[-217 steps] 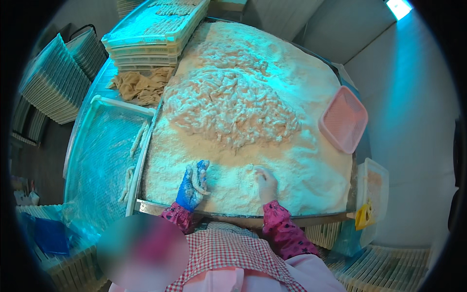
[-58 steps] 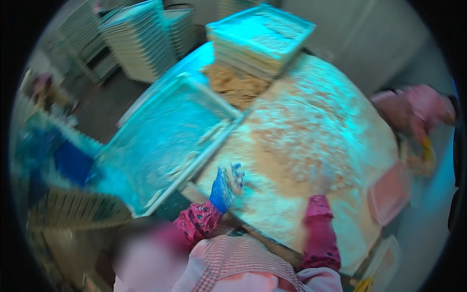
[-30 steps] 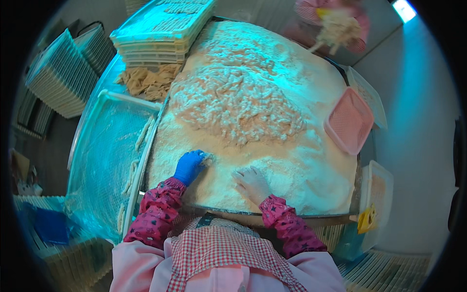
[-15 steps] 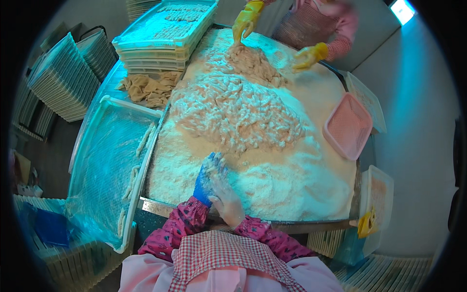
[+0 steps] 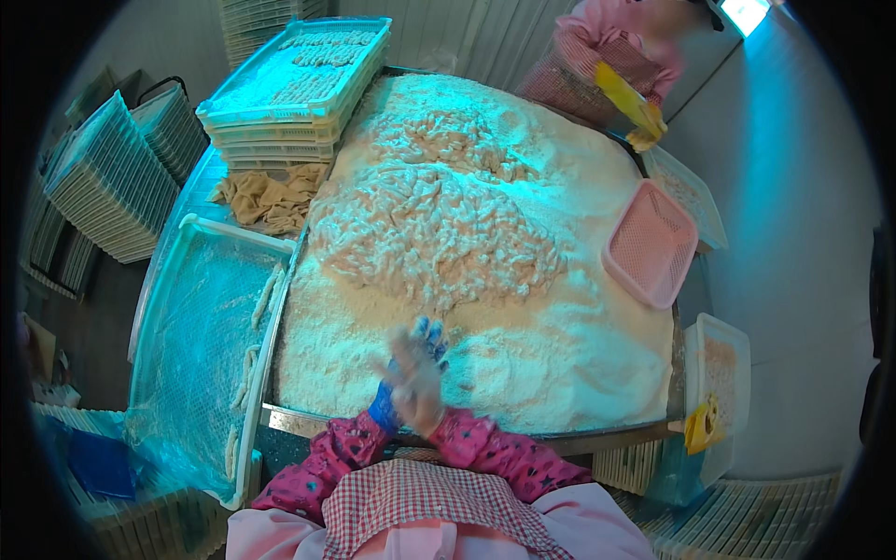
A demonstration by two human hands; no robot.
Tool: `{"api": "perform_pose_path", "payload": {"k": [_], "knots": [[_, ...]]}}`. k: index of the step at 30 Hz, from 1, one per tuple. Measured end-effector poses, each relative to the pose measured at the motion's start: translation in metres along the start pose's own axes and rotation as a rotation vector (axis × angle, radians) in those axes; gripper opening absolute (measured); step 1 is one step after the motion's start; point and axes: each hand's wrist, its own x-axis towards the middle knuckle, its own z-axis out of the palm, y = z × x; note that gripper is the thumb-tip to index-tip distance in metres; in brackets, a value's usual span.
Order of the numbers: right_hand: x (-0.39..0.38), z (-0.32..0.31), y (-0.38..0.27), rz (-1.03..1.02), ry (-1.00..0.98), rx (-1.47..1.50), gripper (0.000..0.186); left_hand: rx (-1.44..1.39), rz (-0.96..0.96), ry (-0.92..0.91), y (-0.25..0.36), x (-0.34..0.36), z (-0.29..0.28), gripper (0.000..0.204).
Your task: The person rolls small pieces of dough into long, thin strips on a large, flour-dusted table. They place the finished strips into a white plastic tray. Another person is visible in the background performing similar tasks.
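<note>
My left hand (image 5: pixel 432 342), in a blue glove dusted with white powder, is held low over the near edge of the powder bed. Its fingers stretch forward, apart, and hold nothing. Across it lies my right hand (image 5: pixel 417 385), pale and blurred by motion. Its fingers look outstretched and it covers part of the blue glove. White powder (image 5: pixel 523 373) is spread thickly over the worktable around them. Just beyond my hands sits a wide heap of pale, powder-coated strips (image 5: pixel 439 233), apparently meat. A smaller pile of similar strips (image 5: pixel 457 145) lies behind it.
At left are a lined tray (image 5: pixel 201 327) with several strips, a cloth (image 5: pixel 271 196) and stacked trays (image 5: pixel 280 121). A pink basket (image 5: pixel 651 245) rests on the right, near a tub (image 5: pixel 737 359) with a yellow glove (image 5: pixel 705 425). A co-worker in yellow gloves (image 5: pixel 635 107) stands far right.
My right hand has shifted over the back of my left. The co-worker has drawn both gloved hands off the far pile toward the right; that pile now looks flatter and whiter.
</note>
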Motion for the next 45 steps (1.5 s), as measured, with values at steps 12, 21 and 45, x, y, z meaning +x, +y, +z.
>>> {"api": "perform_pose_path", "payload": {"k": [12,21,45], "knots": [[-0.016,0.004,0.095,0.362,-0.012,-0.170,0.059,-0.153,-0.954,0.397,0.074,0.022,-0.102,0.051],[0.023,-0.045,0.152,0.424,-0.255,-0.784,0.025,1.122,-0.192,0.950,0.329,0.099,-0.060,0.044],[-0.076,-0.101,0.098,1.021,-0.308,0.025,0.024,1.967,-0.604,-0.586,0.143,0.060,-0.068,0.038]]}}
